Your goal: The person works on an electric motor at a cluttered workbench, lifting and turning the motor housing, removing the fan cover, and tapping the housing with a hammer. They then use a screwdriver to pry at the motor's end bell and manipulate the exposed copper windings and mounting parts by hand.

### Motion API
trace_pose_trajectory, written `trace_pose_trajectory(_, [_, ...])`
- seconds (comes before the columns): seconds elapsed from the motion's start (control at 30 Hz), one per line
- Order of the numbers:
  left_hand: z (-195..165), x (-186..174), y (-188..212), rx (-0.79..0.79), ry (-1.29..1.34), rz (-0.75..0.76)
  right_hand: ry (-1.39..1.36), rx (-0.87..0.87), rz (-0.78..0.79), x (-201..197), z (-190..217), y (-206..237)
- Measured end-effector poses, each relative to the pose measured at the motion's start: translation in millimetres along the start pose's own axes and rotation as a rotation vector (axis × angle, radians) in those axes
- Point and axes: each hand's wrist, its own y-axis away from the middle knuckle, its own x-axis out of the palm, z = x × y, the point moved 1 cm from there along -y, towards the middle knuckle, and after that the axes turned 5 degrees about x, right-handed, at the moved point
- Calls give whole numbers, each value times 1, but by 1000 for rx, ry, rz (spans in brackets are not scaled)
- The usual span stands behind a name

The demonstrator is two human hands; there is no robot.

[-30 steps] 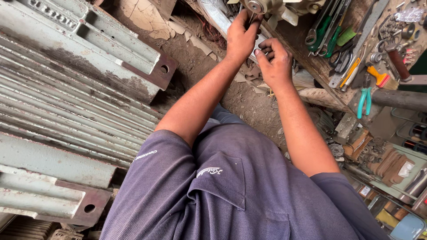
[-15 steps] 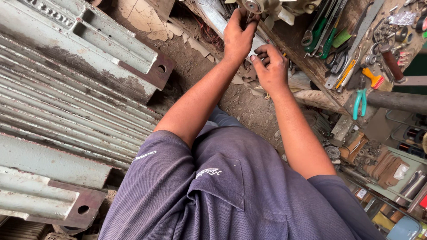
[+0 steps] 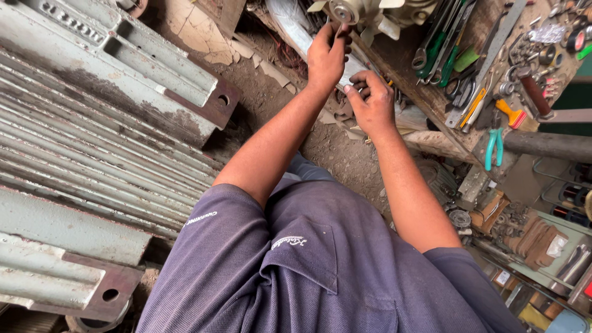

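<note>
My left hand reaches far forward, its fingertips pinched on a small part at the hub of a pale fan on the bench edge. My right hand is just below and to the right of it. Its fingers are curled around a small dark object that is mostly hidden in the fist. The two hands are close but not touching. A white sheet-like piece lies under the left hand. My purple-grey shirt fills the bottom of the view.
A large grey finned motor housing with rusty mounting feet lies along the left. A wooden bench at right holds several wrenches, teal-handled pliers and an orange-handled scraper. Dirt floor lies between them.
Both hands have shifted slightly forward. My left hand has climbed to the fan hub, and my right hand has followed beneath it, still closed.
</note>
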Motion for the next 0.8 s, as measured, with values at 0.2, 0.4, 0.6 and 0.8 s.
trace_pose_trajectory(0.2, [-3, -1, 1, 127, -174, -19, 0, 31, 0, -3, 1, 1])
trace_pose_trajectory(0.4, [-2, -1, -1, 82, -128, 19, 1, 26, 10, -1, 3, 1])
trace_pose_trajectory(0.6, [-6, -2, -3, 229, -130, 9, -7, 27, 25, 1, 5, -2])
trace_pose_trajectory(0.8, [-3, 3, 0, 53, -121, 52, -15, 17, 19, 1, 6, -4])
